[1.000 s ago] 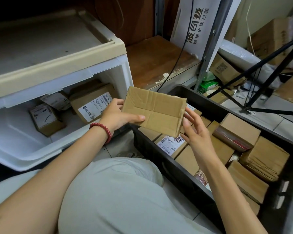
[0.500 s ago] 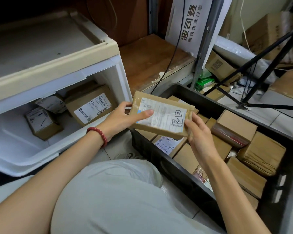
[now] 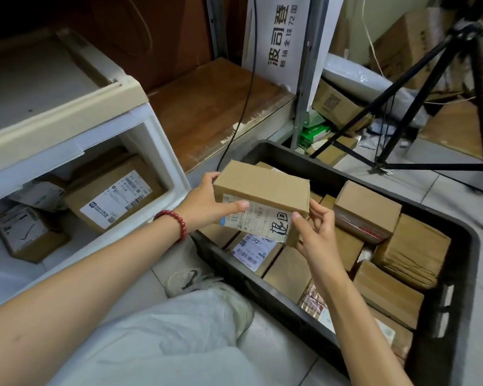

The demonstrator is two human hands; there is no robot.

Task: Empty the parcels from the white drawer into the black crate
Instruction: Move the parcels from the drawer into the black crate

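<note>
Parcel [image 3: 262, 188] rotated, label now nearside, over black crate [image 3: 462, 274]; my left hand [image 3: 204, 201], right hand [image 3: 315, 235] grasp ends for lowering.

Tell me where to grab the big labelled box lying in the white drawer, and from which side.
Take the big labelled box by its two long sides, reaching down from the front through the open top of the white drawer. It lies flat, label up, and its right end sits near the drawer wall, so the ends probably offer less finger room. Set the held box down first.
</note>
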